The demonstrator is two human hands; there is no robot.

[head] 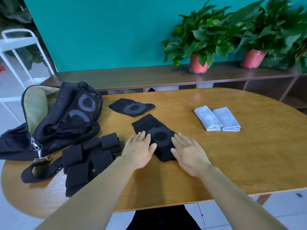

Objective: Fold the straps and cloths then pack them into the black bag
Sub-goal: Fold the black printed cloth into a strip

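Observation:
A folded black cloth (pixel 157 136) with a grey ring mark lies on the wooden table (pixel 216 155) near the front middle. My left hand (pixel 138 149) lies flat on its left edge with straight fingers. My right hand (pixel 189 151) lies flat on its right edge, fingers straight too. Behind it lies a second black cloth with a ring (pixel 132 107). The open black bag (pixel 54 117) with a tan lining sits at the table's left end. Several folded black straps (pixel 89 156) lie in front of the bag. Two folded grey cloths (pixel 216 118) lie side by side at the right.
The bag's shoulder strap with a metal clip (pixel 39 151) trails towards the front left edge. Behind the table runs a low wooden shelf (pixel 149 75) carrying two potted plants (pixel 199 63). A white rack (pixel 18 47) stands at the far left.

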